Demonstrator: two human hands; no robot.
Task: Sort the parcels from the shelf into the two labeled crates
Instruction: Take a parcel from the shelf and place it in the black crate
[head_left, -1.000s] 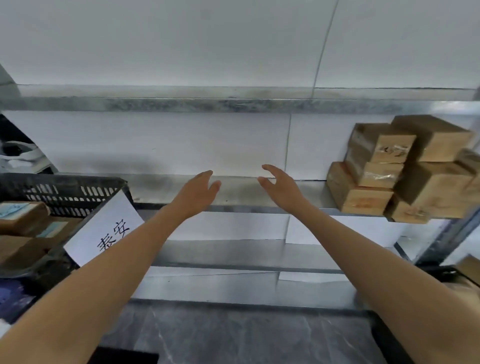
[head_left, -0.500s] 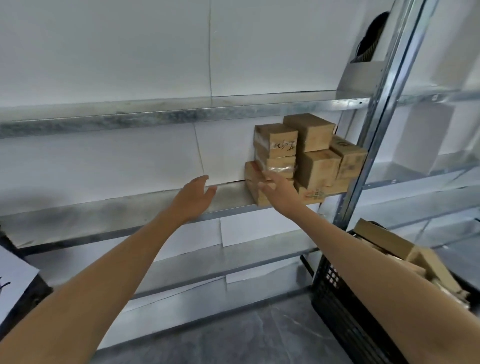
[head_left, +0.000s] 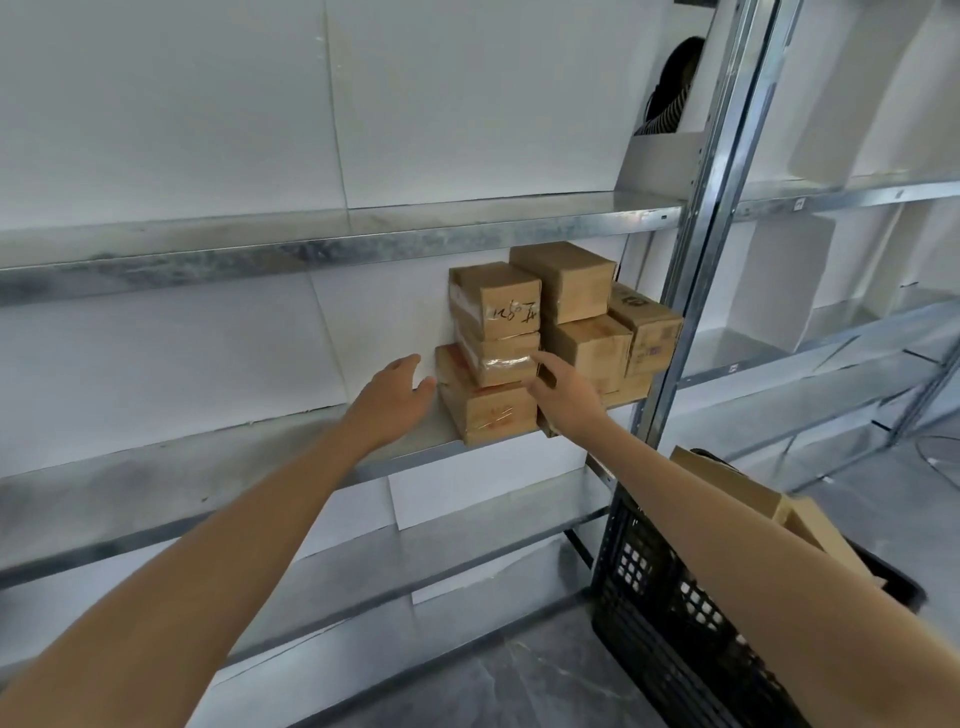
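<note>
Head view, boxy cardboard parcels (head_left: 494, 307), mottled metal shelf (head_left: 156, 486)

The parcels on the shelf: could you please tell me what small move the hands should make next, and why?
Probably close both hands in on the lowest box of the left stack. The left hand is open beside its left end, the right hand open near its right end, and neither grips anything yet.
</note>
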